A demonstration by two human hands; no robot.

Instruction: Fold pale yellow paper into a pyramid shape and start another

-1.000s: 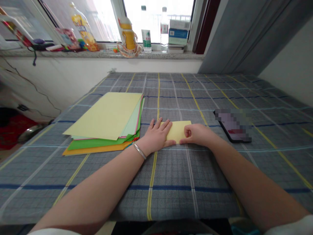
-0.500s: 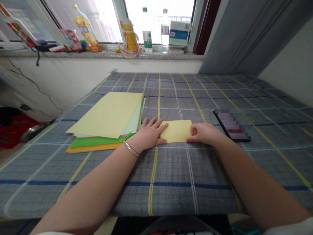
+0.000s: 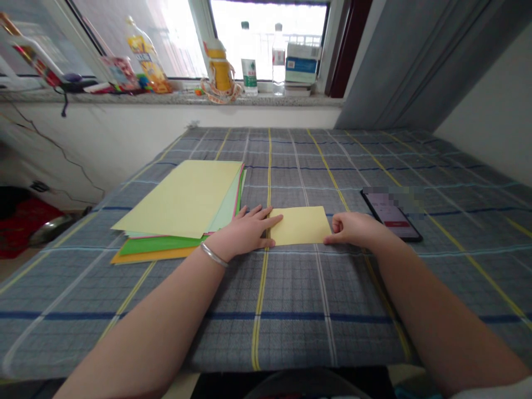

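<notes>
A small pale yellow rectangle of paper [image 3: 299, 226], seemingly folded, lies flat on the checked cloth in the middle. My left hand [image 3: 245, 230], with a silver bangle at its wrist, rests palm down with spread fingers across the paper's left end. At the lower right corner, the thumb of my right hand [image 3: 353, 228] touches or nearly touches the paper's edge. The other fingers of that hand are curled in, and nothing shows inside them. Left of my left hand lies a stack of coloured paper sheets [image 3: 183, 194], pale yellow on top, with green and orange showing below.
A phone [image 3: 393, 216] lies on the checked cloth [image 3: 291, 299] beyond my right wrist. Along the windowsill [image 3: 166, 98] stand an orange drink bottle [image 3: 147, 55], a yellow flask [image 3: 220, 69], a white-and-green tube [image 3: 249, 76], clear bottles and boxes [image 3: 300, 66]. A grey curtain [image 3: 399, 61] hangs at right.
My left hand has slid slightly left on the paper. My right hand has shifted a little right, from over the right edge to just at the corner. The view has tilted slightly.
</notes>
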